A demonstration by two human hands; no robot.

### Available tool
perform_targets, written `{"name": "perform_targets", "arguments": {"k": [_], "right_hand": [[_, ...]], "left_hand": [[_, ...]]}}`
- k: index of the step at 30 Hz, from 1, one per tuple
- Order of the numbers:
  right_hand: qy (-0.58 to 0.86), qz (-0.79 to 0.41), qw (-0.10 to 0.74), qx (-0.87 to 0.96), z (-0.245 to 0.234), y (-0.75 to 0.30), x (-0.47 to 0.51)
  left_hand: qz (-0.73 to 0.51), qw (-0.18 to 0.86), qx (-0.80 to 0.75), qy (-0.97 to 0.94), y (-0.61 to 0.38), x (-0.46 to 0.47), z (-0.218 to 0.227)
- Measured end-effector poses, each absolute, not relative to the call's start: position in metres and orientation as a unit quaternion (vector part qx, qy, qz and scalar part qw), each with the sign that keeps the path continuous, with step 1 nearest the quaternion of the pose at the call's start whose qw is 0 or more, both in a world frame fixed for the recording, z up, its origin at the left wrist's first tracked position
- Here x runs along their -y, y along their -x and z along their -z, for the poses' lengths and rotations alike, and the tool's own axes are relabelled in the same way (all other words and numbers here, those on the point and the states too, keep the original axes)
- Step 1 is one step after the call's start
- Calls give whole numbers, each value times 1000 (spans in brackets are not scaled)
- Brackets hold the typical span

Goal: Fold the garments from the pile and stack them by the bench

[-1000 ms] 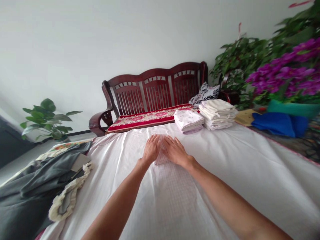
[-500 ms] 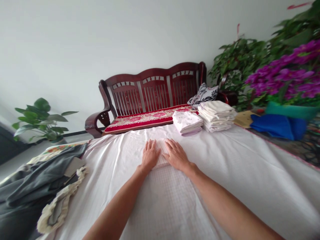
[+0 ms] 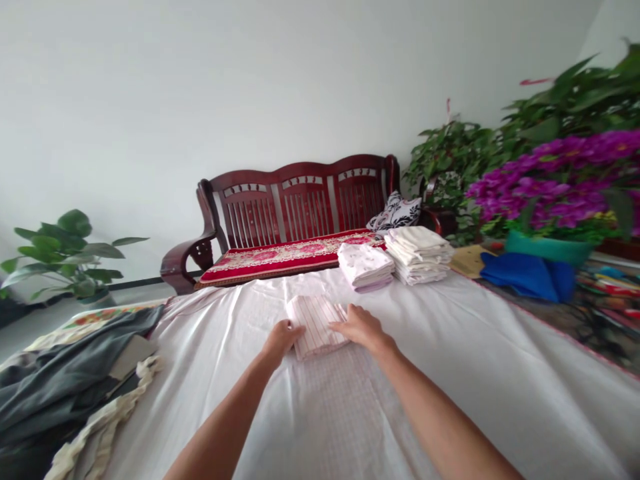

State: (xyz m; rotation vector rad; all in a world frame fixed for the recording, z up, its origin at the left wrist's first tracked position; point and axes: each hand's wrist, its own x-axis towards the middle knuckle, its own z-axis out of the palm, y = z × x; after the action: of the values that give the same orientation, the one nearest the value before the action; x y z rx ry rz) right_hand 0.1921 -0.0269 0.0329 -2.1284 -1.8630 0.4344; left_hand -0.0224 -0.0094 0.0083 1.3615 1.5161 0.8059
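A folded cloth (image 3: 317,327), pale pink with thin stripes, lies between my hands on the white sheet (image 3: 440,387). My left hand (image 3: 281,338) grips its left edge, thumb on top and fingers tucked beneath. On the opposite side my right hand (image 3: 364,327) pinches the right edge the same way. Beyond them sit two stacks: a low pile of white patterned folded cloths (image 3: 366,267) and, to its right, a taller pile of cream folded cloths (image 3: 419,255).
A dark red wooden bench (image 3: 300,207) with a patterned cushion (image 3: 397,212) stands behind. Grey clothing (image 3: 70,373) lies at the left, near a potted plant (image 3: 75,257). To the right are a blue cloth (image 3: 530,275) and purple flowers (image 3: 555,180).
My hands have gone from lying flat on the folded cloth to gripping its left and right edges. The camera view has tilted up slightly.
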Motion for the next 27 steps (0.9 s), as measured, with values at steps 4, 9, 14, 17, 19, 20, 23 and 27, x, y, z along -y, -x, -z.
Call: {"name": "perform_targets", "arguments": {"k": [4,9,14,17,19,20,23,27], "right_hand": [[724,-205,139,644,-38,-200,24],[715,-237,179,633,-30,-202,28],[661,-279,342,607,-25,-215,16],[629,-258,421,600,-46,-240,-12],[636,-211,427,606,-68,-263,-36],[642,-185,421,613,-80,-275,-48],[693,-106,374,608,-109,-309,-81],[742,-63,334,578,-119,-340,-110]], "left_hand": [[-361,462,-584,-562,18,20,-13],[-414,440,-560,-566,14,34,-4],[-502,401,-507,-575,-1,23,-17],[-536,446,-471,-540,-30,-6,-46],[-545,498,-449,-503,-56,-31,-69],[-545,530,-430,-487,-70,-45,-80],[-531,602,-377,-463,-110,-82,-103],[-506,608,-386,-474,-149,-119,-102]]}}
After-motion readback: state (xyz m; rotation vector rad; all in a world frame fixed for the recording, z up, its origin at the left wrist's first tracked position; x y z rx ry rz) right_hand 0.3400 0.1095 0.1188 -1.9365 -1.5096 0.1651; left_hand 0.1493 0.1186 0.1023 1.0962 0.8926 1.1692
